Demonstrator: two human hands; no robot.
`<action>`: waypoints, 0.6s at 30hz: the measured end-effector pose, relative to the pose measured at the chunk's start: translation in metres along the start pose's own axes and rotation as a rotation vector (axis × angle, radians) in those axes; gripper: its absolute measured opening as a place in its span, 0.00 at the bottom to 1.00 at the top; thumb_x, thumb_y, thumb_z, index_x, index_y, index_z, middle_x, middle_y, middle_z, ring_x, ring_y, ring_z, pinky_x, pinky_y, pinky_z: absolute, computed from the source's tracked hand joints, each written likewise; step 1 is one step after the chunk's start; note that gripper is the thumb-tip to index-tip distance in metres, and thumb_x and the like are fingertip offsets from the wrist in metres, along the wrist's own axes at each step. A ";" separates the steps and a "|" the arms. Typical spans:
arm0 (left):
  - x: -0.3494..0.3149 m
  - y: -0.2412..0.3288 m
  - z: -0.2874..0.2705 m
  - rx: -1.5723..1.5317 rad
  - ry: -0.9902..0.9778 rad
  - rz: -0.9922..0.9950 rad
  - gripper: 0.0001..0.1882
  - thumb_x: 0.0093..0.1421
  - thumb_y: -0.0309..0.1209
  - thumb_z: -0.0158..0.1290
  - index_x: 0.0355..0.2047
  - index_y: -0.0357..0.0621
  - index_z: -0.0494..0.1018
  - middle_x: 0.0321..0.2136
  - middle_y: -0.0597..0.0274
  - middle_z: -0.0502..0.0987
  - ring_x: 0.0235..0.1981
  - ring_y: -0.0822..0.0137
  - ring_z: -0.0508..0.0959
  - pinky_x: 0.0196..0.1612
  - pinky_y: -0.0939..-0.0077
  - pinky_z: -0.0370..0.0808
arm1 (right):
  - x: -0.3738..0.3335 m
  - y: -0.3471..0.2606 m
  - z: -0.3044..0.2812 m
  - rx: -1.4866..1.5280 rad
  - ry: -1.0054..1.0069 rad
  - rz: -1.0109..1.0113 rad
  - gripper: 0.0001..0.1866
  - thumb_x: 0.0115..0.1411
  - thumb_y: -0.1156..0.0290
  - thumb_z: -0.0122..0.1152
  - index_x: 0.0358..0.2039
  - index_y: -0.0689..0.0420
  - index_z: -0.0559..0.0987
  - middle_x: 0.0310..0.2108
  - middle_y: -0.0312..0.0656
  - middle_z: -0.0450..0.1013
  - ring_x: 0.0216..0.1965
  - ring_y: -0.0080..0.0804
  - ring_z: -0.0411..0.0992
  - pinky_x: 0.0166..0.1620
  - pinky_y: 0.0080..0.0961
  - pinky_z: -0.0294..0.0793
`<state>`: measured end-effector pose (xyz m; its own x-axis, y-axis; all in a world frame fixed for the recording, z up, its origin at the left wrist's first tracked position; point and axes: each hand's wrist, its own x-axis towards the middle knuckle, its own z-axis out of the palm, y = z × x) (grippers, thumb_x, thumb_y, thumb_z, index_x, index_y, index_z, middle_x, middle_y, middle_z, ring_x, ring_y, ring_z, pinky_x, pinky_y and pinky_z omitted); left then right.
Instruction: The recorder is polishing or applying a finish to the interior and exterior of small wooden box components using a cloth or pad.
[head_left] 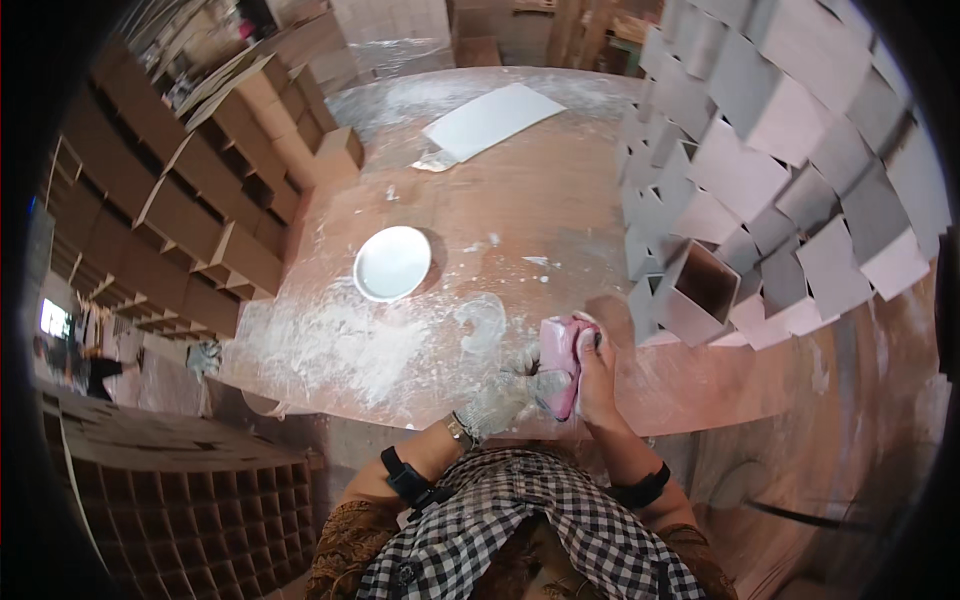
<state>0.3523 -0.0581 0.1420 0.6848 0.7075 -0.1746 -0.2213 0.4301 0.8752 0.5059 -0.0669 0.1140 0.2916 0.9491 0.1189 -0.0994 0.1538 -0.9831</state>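
A small pink box, glossy on one face and darker along its lower edge, is held tilted above the near edge of the table. My right hand, bare, wraps round its right side, with a whitish patch showing near the fingertips. On the lower left of the box rest the fingers of my left hand, which wears a pale knitted glove. Those fingers are bent and blurred, and part of their grip is hidden. A white bowl with whitish contents stands farther left on the table.
White smears cover parts of the wooden table. A white sheet lies at the far side. Stacked pale open boxes rise on the right, brown cartons on the left. A brown divided crate stands lower left.
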 end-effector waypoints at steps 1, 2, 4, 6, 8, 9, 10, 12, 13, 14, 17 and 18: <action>-0.008 0.004 -0.005 -0.094 0.051 -0.034 0.23 0.63 0.34 0.51 0.57 0.40 0.64 0.49 0.65 0.71 0.47 0.76 0.70 0.49 0.79 0.69 | 0.008 0.000 0.017 0.187 0.094 0.124 0.21 0.69 0.58 0.40 0.51 0.62 0.70 0.43 0.41 0.71 0.43 0.27 0.69 0.51 0.26 0.67; -0.015 0.008 -0.009 -0.193 0.075 -0.051 0.23 0.64 0.35 0.51 0.57 0.40 0.64 0.48 0.65 0.71 0.46 0.77 0.70 0.48 0.79 0.69 | 0.014 -0.003 0.027 0.266 0.089 0.121 0.22 0.70 0.57 0.39 0.50 0.62 0.70 0.42 0.41 0.71 0.43 0.28 0.69 0.51 0.26 0.67; -0.024 0.012 -0.012 -0.192 0.134 0.060 0.23 0.64 0.37 0.51 0.56 0.40 0.63 0.48 0.64 0.71 0.46 0.77 0.70 0.48 0.78 0.69 | 0.028 -0.006 0.046 0.386 0.140 0.171 0.23 0.70 0.56 0.38 0.50 0.62 0.70 0.41 0.41 0.71 0.42 0.28 0.68 0.50 0.25 0.67; -0.029 0.012 -0.011 0.007 0.209 0.330 0.24 0.64 0.38 0.50 0.56 0.40 0.63 0.47 0.63 0.70 0.47 0.75 0.69 0.49 0.77 0.68 | 0.032 -0.005 0.068 0.122 0.130 0.152 0.22 0.70 0.56 0.37 0.49 0.63 0.70 0.40 0.42 0.71 0.42 0.30 0.68 0.50 0.26 0.66; -0.031 0.011 -0.011 0.162 0.404 0.426 0.25 0.64 0.39 0.50 0.57 0.39 0.62 0.48 0.62 0.69 0.48 0.73 0.68 0.50 0.76 0.68 | 0.025 -0.006 0.086 0.102 0.086 0.153 0.22 0.70 0.57 0.37 0.49 0.63 0.70 0.41 0.42 0.70 0.43 0.30 0.68 0.51 0.26 0.66; -0.032 0.011 -0.014 0.236 0.500 0.483 0.26 0.64 0.39 0.50 0.58 0.39 0.61 0.48 0.61 0.69 0.48 0.72 0.68 0.51 0.76 0.67 | 0.021 -0.008 0.093 0.021 0.062 0.126 0.23 0.70 0.56 0.36 0.53 0.63 0.67 0.46 0.43 0.68 0.49 0.31 0.65 0.55 0.28 0.63; -0.034 0.012 -0.021 0.270 0.529 0.498 0.26 0.64 0.39 0.49 0.58 0.39 0.61 0.49 0.61 0.69 0.49 0.70 0.68 0.52 0.74 0.67 | 0.015 -0.010 0.101 0.004 0.019 0.080 0.23 0.70 0.58 0.37 0.56 0.62 0.63 0.49 0.44 0.66 0.51 0.32 0.64 0.56 0.28 0.61; -0.037 0.015 -0.039 0.338 0.587 0.519 0.25 0.64 0.39 0.49 0.58 0.39 0.61 0.50 0.60 0.68 0.51 0.67 0.68 0.53 0.71 0.67 | -0.001 -0.013 0.120 -0.062 -0.055 -0.055 0.25 0.69 0.62 0.41 0.62 0.61 0.57 0.55 0.46 0.61 0.56 0.33 0.60 0.59 0.29 0.58; -0.039 0.018 -0.052 0.663 0.646 0.579 0.25 0.64 0.39 0.49 0.57 0.40 0.61 0.49 0.60 0.69 0.50 0.66 0.69 0.52 0.71 0.68 | -0.012 -0.014 0.130 -0.067 -0.151 -0.094 0.27 0.68 0.64 0.43 0.63 0.60 0.53 0.58 0.47 0.59 0.58 0.34 0.59 0.60 0.30 0.56; -0.040 0.023 -0.069 0.990 0.698 0.627 0.24 0.64 0.39 0.49 0.57 0.41 0.62 0.49 0.59 0.69 0.49 0.66 0.70 0.51 0.70 0.69 | -0.022 -0.015 0.139 -0.100 -0.246 -0.200 0.30 0.67 0.66 0.45 0.65 0.59 0.48 0.60 0.48 0.56 0.60 0.36 0.57 0.62 0.31 0.55; -0.036 0.034 -0.108 0.882 0.719 0.582 0.22 0.64 0.40 0.48 0.55 0.42 0.64 0.48 0.58 0.71 0.46 0.65 0.73 0.47 0.69 0.73 | -0.033 -0.018 0.145 0.048 -0.377 -0.114 0.36 0.66 0.70 0.47 0.67 0.59 0.41 0.64 0.51 0.51 0.61 0.40 0.56 0.63 0.35 0.53; -0.035 0.038 -0.120 0.668 0.699 0.544 0.21 0.65 0.40 0.48 0.54 0.43 0.64 0.47 0.57 0.71 0.45 0.64 0.74 0.46 0.69 0.74 | -0.035 -0.018 0.144 0.151 -0.404 -0.016 0.37 0.66 0.71 0.46 0.67 0.59 0.39 0.64 0.52 0.50 0.61 0.42 0.57 0.63 0.36 0.53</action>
<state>0.2372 0.0007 0.1271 0.0206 0.9613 0.2749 0.1892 -0.2737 0.9430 0.3606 -0.0630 0.1475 -0.0989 0.9730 0.2085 -0.2445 0.1794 -0.9529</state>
